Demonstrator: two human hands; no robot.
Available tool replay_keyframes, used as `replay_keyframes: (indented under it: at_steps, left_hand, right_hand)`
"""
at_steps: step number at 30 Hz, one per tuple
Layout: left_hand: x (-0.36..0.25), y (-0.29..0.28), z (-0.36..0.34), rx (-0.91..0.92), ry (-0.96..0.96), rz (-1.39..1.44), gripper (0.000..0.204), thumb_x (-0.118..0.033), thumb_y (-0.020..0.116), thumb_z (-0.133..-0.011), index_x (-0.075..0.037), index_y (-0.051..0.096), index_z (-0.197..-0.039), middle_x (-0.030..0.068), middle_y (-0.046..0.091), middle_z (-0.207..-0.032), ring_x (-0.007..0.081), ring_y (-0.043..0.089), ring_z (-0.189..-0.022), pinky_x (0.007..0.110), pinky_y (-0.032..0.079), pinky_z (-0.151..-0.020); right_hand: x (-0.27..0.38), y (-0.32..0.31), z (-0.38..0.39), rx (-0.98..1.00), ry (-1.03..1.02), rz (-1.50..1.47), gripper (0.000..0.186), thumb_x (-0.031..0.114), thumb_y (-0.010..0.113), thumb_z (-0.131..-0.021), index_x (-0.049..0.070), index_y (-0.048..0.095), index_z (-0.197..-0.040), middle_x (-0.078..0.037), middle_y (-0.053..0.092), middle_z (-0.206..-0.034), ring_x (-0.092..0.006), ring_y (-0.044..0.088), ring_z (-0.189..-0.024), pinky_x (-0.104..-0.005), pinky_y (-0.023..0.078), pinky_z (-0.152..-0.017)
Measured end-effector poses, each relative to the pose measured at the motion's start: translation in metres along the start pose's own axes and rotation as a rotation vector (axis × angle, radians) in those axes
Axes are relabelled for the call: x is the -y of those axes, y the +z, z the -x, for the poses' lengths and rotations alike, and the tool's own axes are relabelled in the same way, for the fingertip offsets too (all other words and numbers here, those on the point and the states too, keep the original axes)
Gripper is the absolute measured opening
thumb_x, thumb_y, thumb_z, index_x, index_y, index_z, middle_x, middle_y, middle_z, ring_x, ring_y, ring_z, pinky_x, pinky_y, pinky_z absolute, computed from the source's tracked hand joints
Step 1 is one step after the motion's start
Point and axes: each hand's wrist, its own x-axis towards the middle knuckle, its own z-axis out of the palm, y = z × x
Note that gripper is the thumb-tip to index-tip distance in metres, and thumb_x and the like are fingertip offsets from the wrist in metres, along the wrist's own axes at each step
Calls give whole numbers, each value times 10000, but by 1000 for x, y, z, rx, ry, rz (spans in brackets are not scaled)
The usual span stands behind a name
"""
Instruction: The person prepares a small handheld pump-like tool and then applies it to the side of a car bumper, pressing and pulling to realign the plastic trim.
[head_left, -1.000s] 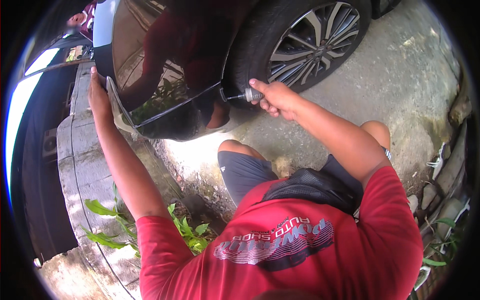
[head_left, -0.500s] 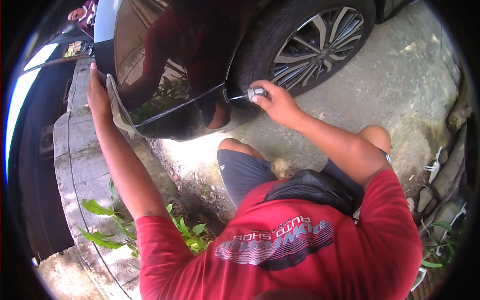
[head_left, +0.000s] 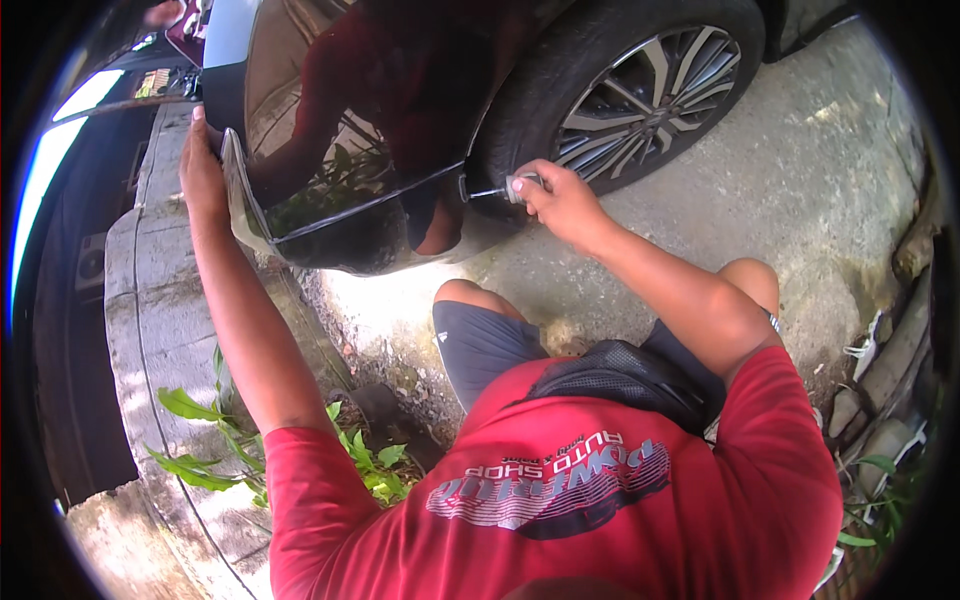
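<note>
"Car (head_left: pixel 400 80) sits a little farther right in the view than a second ago. Head drift, I guess. What else you got, big stuff first?"

"After the dark, glossy body, the wheel (head_left: pixel 660 112) to the right, on the concrete (head_left: pixel 700 205). Then the bumper (head_left: pixel 345 235), ending right at the wheel arch."

"And the hands?"

"Left hand (head_left: pixel 203 175) is open, fingers straight, looks flat against the car's far left edge. Right hand (head_left: pixel 568 207) is closed around the handle of a small screwdriver-like tool (head_left: pixel 510 190), and it's rolled over since that second-ago shot, so less handle shows."

"Which way does the tool lie?"

"Shaft sticks out left of the right hand, long axis roughly sideways, aimed at the bumper's edge beside the tire. That's the relation I'd watch: shaft against that edge. Right hand's the near one, left's well apart."

"Tip seated in anything?"

"Can't tell, dude, too small and dark in there."
</note>
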Motion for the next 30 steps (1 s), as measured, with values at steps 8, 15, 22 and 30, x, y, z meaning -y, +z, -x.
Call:
replay_keyframes:
  at_steps: [8, 15, 22, 30]
  left_hand:
    - [6, -3, -7, 47, -10, -14, 555, -479, 492, -1048, 42, 682, -1072, 78, 602, -909, 181, 508, -870, 306, 424, -860]
    - [11, -3, -3, 37, -14, 92, 590, -482, 501, -1042, 14, 623, -1337, 133, 673, -1215, 184, 586, -1111, 302, 410, -1015]
    - [-6, 11, -1, 5, 130, 57, 630, -557, 509, -1007, -20, 651, -1305, 201, 683, -1250, 304, 608, -1206, 357, 409, -1051]
    - [10, 10, -11, 6, 188, -84, 644, -660, 443, -969, -148, 684, -1276, 247, 665, -1237, 433, 568, -1237, 441, 418, -1045]
  right_hand:
    - [2, 3, 5, -41, -232, 5, 296, 299, 670, -976, 62, 656, -1152, -38, 623, -735, -138, 610, -639, -283, 505, -630]
    - [38, -4, 6, 160, 455, -171, 414, 503, 529, -1026, 96, 602, -1005, 2, 547, -711, -69, 449, -525, -236, 354, -474]
    - [38, 13, 8, -172, 239, -199, 421, 508, 520, -1033, 93, 572, -985, 32, 483, -627, -57, 382, -483, -235, 290, -426]
    - [54, 12, 19, -211, 338, -25, 400, 475, 642, -981, 81, 632, -912, 49, 445, -619, -49, 337, -445, -231, 265, -409]
